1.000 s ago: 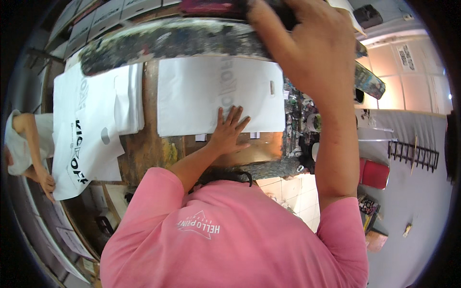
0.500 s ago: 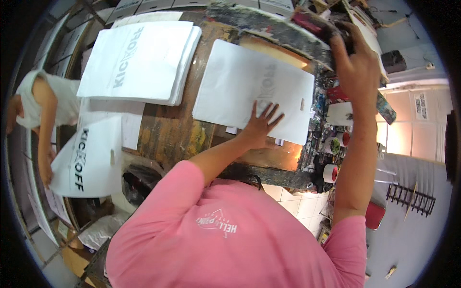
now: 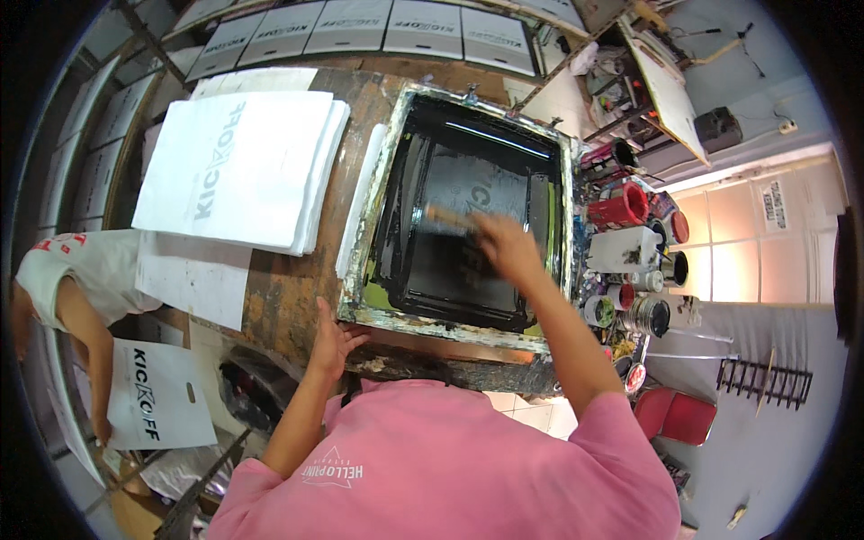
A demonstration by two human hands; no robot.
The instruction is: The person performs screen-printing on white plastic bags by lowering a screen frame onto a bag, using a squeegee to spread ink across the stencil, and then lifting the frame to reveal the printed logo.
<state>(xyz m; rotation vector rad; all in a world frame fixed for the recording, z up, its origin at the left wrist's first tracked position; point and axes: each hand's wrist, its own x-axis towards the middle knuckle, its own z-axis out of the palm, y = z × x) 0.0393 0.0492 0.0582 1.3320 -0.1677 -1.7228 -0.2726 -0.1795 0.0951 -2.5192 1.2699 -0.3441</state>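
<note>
A screen-printing frame (image 3: 565, 234) lies flat on the worktable, its mesh covered in black ink. Over the mesh, my right hand (image 3: 506, 247) is closed on a squeegee (image 3: 447, 218) with a wooden grip; motion smears both. My left hand (image 3: 331, 344) is at the frame's near left corner, thumb and fingers apart, holding nothing. A white sheet edge (image 3: 362, 202) shows along the frame's left side; whatever lies under the mesh is hidden. Left of it sits a stack of white printed bags (image 3: 238, 171).
At far left, a co-worker's arm (image 3: 90, 360) holds a printed white bag (image 3: 166, 396) with a handle slot. Ink cans (image 3: 619, 205) and jars crowd the table's right edge. Printed bags (image 3: 423, 31) lie in rows on racks behind. A red chair (image 3: 677, 416) stands at right.
The frame has come down over the bag my left hand was pressing. That hand moved to the frame's near left corner; my right hand came down from the upper right, now on the squeegee.
</note>
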